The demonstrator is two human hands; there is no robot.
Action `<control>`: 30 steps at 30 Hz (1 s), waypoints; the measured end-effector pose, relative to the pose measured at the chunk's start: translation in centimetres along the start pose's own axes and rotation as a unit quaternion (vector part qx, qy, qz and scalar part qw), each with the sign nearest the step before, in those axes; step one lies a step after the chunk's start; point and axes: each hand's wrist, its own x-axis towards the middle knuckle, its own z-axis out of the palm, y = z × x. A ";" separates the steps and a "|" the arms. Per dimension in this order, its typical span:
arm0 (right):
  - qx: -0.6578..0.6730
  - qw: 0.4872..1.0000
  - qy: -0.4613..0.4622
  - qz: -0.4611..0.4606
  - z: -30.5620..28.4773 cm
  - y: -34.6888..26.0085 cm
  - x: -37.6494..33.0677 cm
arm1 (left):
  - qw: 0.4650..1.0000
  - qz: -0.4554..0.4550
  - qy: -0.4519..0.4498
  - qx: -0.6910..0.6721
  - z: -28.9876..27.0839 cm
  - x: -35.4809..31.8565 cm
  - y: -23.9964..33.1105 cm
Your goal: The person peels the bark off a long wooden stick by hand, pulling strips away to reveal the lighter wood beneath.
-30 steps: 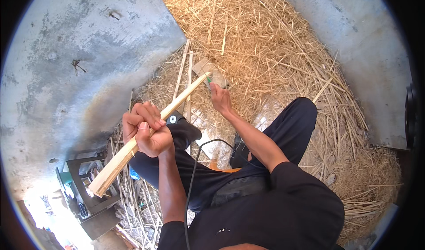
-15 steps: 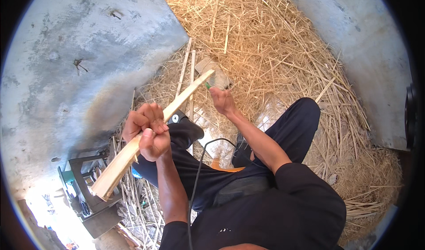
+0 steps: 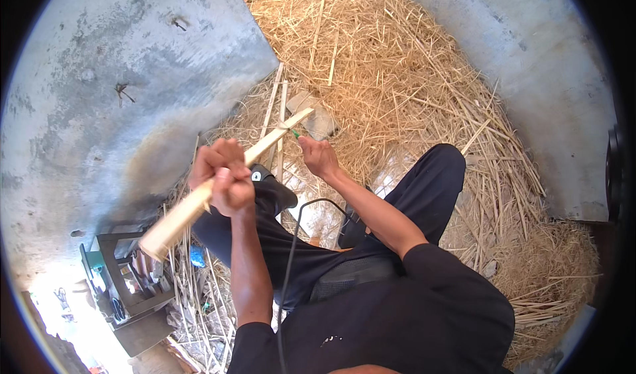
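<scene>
My left hand (image 3: 224, 176) is wrapped round a long pale bamboo strip (image 3: 268, 139), which slants from the lower left up toward the far right. In my closed right hand (image 3: 318, 157) is a small green-handled knife (image 3: 295, 133), most of its handle covered by my fingers. The knife's front end meets the strip near its far tip, where a thin shaving seems to curl. Whether the blade cuts into the strip is too small to tell.
A heap of straw-like shavings (image 3: 391, 76) covers the floor ahead and to the right. Several thin strips (image 3: 271, 102) lie beside a stone block (image 3: 319, 119). Walls (image 3: 165, 62) flank both sides. A small wooden shelf (image 3: 126, 274) stands at lower left, and a black cable (image 3: 289, 261) hangs before me.
My right hand has moved slightly left and nearer to me, bringing the knife onto the strip. The strip's near end has risen a little in the picture; my left hand still grips it.
</scene>
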 end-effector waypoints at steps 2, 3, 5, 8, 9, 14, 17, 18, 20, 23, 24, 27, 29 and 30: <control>-0.054 0.998 0.000 -0.025 0.4 0.2 0.7 | 0.999 -0.005 0.029 -0.026 -1.8 1.1 -0.6; -0.053 0.998 -0.019 -0.009 0.8 0.5 1.1 | 0.996 -0.004 0.048 -0.069 -1.9 1.9 -0.9; -0.049 0.999 -0.010 0.003 0.8 0.2 -0.7 | 0.999 0.021 0.035 -0.031 -1.6 1.4 -0.9; 0.028 0.999 0.023 0.018 -0.1 -1.5 -0.2 | 0.999 0.029 0.032 0.005 -1.5 1.0 -0.6; 0.050 0.998 0.032 0.018 -0.2 -2.0 -0.3 | 0.999 0.031 0.033 0.008 -1.6 0.7 -0.5; -0.117 0.987 0.012 0.110 1.8 3.0 1.3 | 0.999 0.030 0.026 0.009 0.0 -0.5 -0.1; -0.102 0.981 -0.055 0.154 1.1 2.6 0.9 | 0.999 0.016 0.032 -0.002 -0.1 -0.5 -0.1; -0.082 0.982 -0.064 0.155 0.6 1.4 2.0 | 0.999 0.024 0.034 -0.003 0.0 0.0 -0.3; -0.013 0.993 -0.042 0.109 -0.9 -2.1 2.0 | 0.999 0.035 0.027 0.000 0.4 0.2 -0.4; 0.016 0.991 -0.081 0.105 -1.3 -3.0 0.4 | 1.000 0.014 0.013 -0.010 0.7 -0.2 -0.5; 0.012 0.989 -0.099 0.105 -1.6 -3.0 0.5 | 1.000 0.020 0.011 -0.007 0.8 -0.1 -0.5; -0.188 0.981 0.010 0.041 0.9 6.2 1.3 | 1.000 0.028 -0.005 -0.009 0.8 -0.3 -0.5; -0.127 0.992 0.001 0.019 1.2 5.1 3.1 | 0.999 0.036 0.022 -0.001 0.3 -0.1 -1.0; -0.101 0.994 -0.019 0.019 1.1 3.9 1.8 | 0.999 0.026 0.034 0.003 0.8 0.0 -0.7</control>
